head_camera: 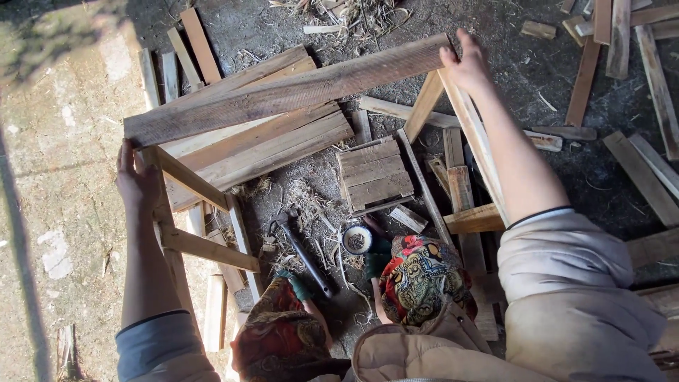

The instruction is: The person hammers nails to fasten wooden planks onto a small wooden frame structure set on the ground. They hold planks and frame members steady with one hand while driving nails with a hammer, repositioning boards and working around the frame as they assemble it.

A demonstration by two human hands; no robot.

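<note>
Weathered grey plank (290,90) tops rough frame; left hand (136,180) flat on leg, right hand (465,65) grips plank end.

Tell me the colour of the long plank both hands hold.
Weathered grey-brown, bare wood: the plank, seen in the head view.

The person has 2 bare arms. The left hand (136,180) comes out of a pushed-up blue-grey sleeve, the right hand (465,62) out of a pale grey one. Patterned trousers, tan jacket.
</note>
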